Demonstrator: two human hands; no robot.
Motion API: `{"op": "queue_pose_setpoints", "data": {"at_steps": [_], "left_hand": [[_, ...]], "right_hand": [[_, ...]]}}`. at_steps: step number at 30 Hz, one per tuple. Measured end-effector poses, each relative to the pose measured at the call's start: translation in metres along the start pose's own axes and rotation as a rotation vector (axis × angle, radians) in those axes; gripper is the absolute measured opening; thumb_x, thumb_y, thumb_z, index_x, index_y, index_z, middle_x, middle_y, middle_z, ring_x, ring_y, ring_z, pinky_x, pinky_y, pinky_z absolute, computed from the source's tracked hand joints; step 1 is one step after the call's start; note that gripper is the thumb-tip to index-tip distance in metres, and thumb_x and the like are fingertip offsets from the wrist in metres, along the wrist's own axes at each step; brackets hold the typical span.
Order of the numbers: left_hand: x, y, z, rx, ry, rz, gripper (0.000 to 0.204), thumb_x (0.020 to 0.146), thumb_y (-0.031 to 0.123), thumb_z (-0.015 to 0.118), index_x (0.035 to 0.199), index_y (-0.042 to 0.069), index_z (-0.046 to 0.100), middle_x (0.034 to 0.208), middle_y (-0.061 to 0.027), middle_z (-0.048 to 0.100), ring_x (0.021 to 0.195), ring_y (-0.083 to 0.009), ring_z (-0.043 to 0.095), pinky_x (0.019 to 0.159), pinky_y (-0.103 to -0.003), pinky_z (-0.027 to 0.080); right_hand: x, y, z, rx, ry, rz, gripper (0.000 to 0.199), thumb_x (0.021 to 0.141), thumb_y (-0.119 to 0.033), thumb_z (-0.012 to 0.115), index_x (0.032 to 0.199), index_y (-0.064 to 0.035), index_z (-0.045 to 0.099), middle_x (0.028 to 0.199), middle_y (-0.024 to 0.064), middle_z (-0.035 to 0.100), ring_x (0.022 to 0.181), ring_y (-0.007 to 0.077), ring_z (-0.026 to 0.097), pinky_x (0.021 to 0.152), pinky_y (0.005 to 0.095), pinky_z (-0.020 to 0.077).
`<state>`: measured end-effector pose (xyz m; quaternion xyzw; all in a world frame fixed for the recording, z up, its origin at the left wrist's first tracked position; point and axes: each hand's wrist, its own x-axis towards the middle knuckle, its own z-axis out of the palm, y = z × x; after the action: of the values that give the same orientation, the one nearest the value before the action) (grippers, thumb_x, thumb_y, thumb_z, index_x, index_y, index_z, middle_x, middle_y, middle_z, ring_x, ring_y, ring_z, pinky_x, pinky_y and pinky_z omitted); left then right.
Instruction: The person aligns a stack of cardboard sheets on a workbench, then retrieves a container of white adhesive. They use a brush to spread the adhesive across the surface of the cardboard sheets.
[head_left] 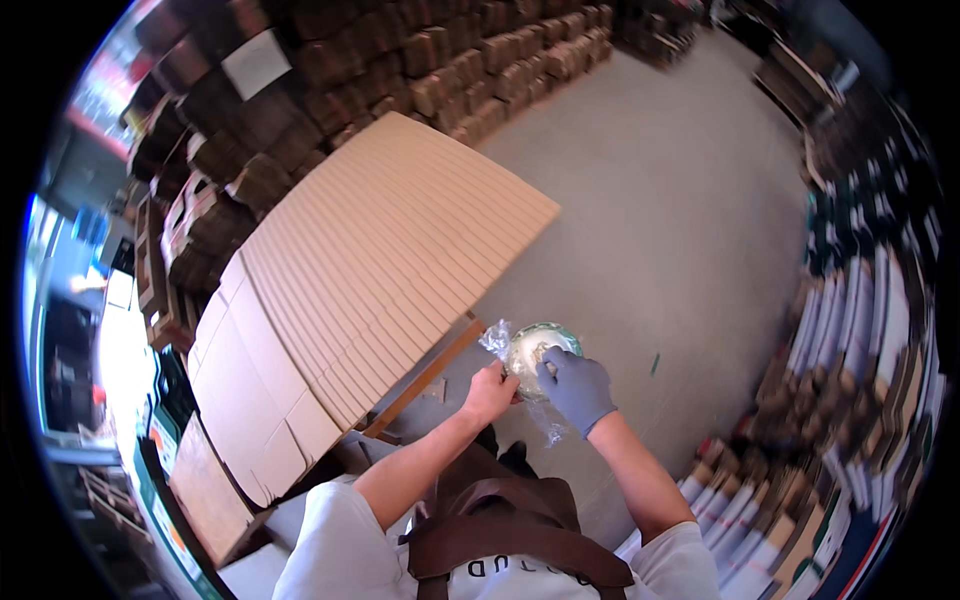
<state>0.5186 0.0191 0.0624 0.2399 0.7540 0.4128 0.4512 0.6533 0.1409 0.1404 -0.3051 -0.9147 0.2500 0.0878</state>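
A round, pale thing with a green rim [545, 335] is held up in front of my body, with crumpled clear plastic film [496, 338] sticking out at its upper left and lower edge. What it is exactly, I cannot make out. My bare left hand [490, 392] is closed on its lower left edge. In a grey glove, my right hand [577, 388] comes from the right, its fingers closed at the middle of the round thing.
Left of my hands, a stack of corrugated cardboard sheets [400, 230] lies on a table with a wooden leg [425, 380]. Bundled cardboard [430, 80] is piled along the far side. More flat stacks [840, 310] stand at the right. Grey floor [650, 200] lies between.
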Motion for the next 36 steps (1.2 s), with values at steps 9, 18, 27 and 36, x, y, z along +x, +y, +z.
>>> {"op": "queue_pose_setpoints", "data": {"at_steps": [9,18,27,36], "left_hand": [[0.065,0.009,-0.117,-0.151,0.191,-0.027,0.023,0.089,0.010,0.059,0.099,-0.010,0.058,0.078,-0.0185,0.070,0.068,-0.0241,0.074,0.063,-0.034,0.060],[0.107,0.005,-0.219,-0.402,0.422,-0.094,0.029,0.091,0.007,0.056,0.111,-0.014,0.055,0.079,-0.0198,0.070,0.065,-0.0221,0.072,0.059,-0.031,0.061],[0.129,0.031,-0.239,-0.387,0.693,-0.210,0.035,0.090,0.010,0.056,0.116,-0.014,0.054,0.075,-0.0203,0.069,0.062,-0.0214,0.072,0.056,-0.032,0.060],[0.149,0.013,-0.229,-0.772,0.887,-0.217,0.028,0.090,0.005,0.054,0.113,-0.013,0.058,0.081,-0.0197,0.069,0.062,-0.0226,0.071,0.054,-0.030,0.060]], "right_hand": [[0.137,-0.066,0.011,-0.301,-0.155,-0.605,0.017,0.087,-0.019,0.057,0.102,-0.0119,0.061,0.091,0.0108,0.066,0.079,0.0291,0.068,0.068,0.0430,0.0543],[0.277,-0.106,0.050,0.426,-0.192,-0.307,0.022,0.091,-0.030,0.065,0.101,-0.0097,0.068,0.083,0.0130,0.071,0.072,0.0293,0.069,0.067,0.0397,0.0553],[0.382,-0.130,0.076,0.314,-0.571,-0.383,0.021,0.092,-0.031,0.065,0.101,-0.0126,0.069,0.080,0.0116,0.069,0.071,0.0258,0.067,0.067,0.0368,0.0549],[0.402,-0.126,0.101,0.275,-0.468,-1.018,0.024,0.086,-0.019,0.070,0.109,-0.0124,0.070,0.092,0.0120,0.069,0.080,0.0315,0.067,0.070,0.0403,0.0536]]}}
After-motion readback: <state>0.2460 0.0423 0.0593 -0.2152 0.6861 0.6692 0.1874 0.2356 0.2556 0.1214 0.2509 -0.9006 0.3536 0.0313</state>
